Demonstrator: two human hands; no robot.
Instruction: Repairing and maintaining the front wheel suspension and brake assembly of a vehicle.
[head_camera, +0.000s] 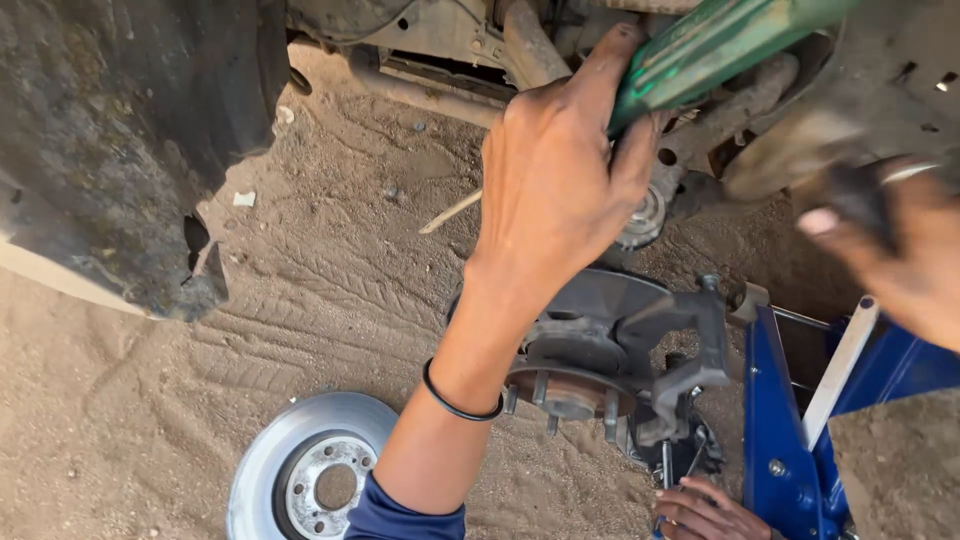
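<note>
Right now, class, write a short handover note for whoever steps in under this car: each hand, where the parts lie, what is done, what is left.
Left hand: clasped around the green bar under the car.
Right hand: blurred, at a dark thing; grip unclear.
Another person's hand: low by the blue jack.
Done: brake disc lies off on the sand; hub shows bare studs.
Left: hub has no disc; green bar in hand.

The long green metal bar (720, 45) runs out past the top edge. The right hand (890, 245) is blurred at the right edge, its grip unclear. The grey brake disc (300, 465) on the sandy ground (300, 270) is cut by the bottom edge
</note>
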